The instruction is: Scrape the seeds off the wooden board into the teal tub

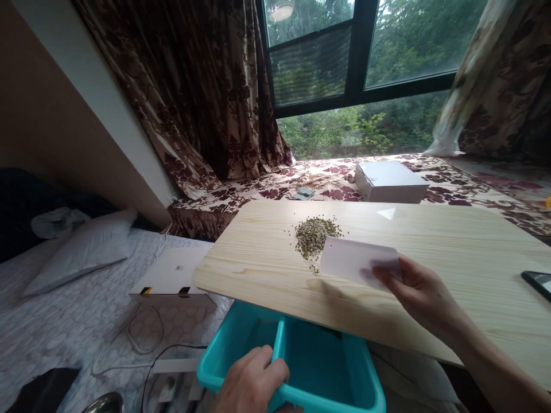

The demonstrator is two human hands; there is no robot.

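My right hand (407,281) grips one end of a thin, pale, translucent plastic scraper (357,259) above the wooden tabletop (253,258). The scraper's far edge is at the right side of a loose heap of small green beans (312,235), which look like mung beans. Below the table's near edge sits a turquoise divided bin (325,355) with two compartments showing. My left hand (253,378) is closed over its near rim, where the divider meets it. The bin's far part is hidden under the tabletop.
A white box (390,180) and a folded grey-green cloth (303,193) lie on the floral window ledge. A phone (538,283) rests at the table's right edge. On the bed to the left are a flat white box (172,275), cables (133,338) and a pillow (86,252).
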